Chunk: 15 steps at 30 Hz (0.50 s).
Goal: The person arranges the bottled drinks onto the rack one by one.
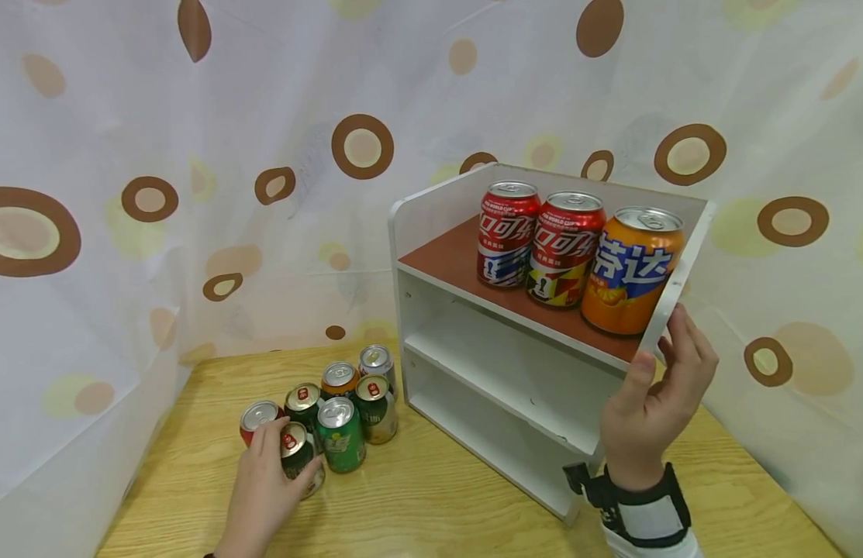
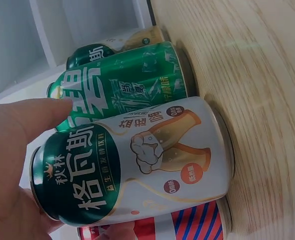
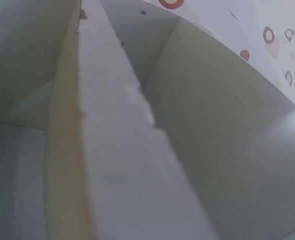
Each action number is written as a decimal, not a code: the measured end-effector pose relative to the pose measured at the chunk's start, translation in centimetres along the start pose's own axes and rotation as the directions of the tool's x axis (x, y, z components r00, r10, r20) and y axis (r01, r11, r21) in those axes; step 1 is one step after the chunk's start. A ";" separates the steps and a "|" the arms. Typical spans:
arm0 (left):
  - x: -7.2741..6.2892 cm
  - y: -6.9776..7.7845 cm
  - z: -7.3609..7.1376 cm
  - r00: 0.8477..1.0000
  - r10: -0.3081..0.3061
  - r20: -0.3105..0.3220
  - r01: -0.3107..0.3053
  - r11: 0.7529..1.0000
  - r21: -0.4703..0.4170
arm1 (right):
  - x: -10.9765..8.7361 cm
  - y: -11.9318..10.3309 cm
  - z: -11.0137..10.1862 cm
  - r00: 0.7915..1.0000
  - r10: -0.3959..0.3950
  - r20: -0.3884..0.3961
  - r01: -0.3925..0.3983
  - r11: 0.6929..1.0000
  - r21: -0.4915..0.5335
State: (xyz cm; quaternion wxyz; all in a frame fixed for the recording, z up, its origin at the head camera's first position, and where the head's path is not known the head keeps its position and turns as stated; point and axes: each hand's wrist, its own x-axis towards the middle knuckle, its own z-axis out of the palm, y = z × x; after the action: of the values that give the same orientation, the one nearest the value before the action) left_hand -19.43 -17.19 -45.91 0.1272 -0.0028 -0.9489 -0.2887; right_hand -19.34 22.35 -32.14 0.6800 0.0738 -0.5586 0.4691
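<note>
At the lower left of the head view, my left hand grips a dark green and white drink can by its upper part. The can's white lower half fills much of the left wrist view, close beside a green can. Over at the right, my right hand holds the front edge of a white shelf unit's side panel, thumb at the front and fingers along the outer side. Beside that panel, on the reddish top shelf, stand an orange can and two red cola cans.
Several more cans stand clustered near my left hand, including a red can and an orange-rimmed can. Two white lower shelves lie below the top one. A patterned curtain hangs behind the wooden table.
</note>
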 end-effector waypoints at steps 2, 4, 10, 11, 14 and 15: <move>0.1 0.0 0.1 1.000 0.007 0.002 -0.007 1.000 0.021 | 0.0 0.1 0.0 1.000 -0.002 0.001 0.002 1.000 0.002; 0.1 0.0 0.2 1.000 0.013 0.001 -0.013 0.999 0.035 | 0.0 0.2 -0.1 1.000 -0.002 0.004 0.002 1.000 0.001; 0.1 -0.1 0.3 0.999 0.039 -0.012 -0.039 0.998 0.047 | -0.1 0.4 -0.2 1.000 -0.003 0.004 0.003 1.000 -0.001; 0.2 -0.1 0.3 0.999 0.047 -0.017 -0.046 0.998 0.049 | 0.0 0.4 -0.2 1.000 -0.003 0.003 0.003 1.000 0.000; 0.2 -0.3 0.4 0.997 0.067 -0.031 -0.066 0.997 0.051 | 0.0 0.2 -0.1 1.000 -0.005 -0.001 0.005 1.000 0.002; 0.2 -0.3 0.5 0.997 0.070 -0.032 -0.068 0.996 0.051 | 0.0 0.2 -0.1 1.000 -0.004 -0.002 0.004 1.000 0.003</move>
State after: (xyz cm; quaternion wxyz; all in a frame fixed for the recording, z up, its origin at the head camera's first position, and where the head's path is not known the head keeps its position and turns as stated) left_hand -19.80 -17.21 -46.39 0.1530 -0.0276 -0.9529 -0.2605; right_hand -19.44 22.50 -32.27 0.6815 0.0755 -0.5570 0.4686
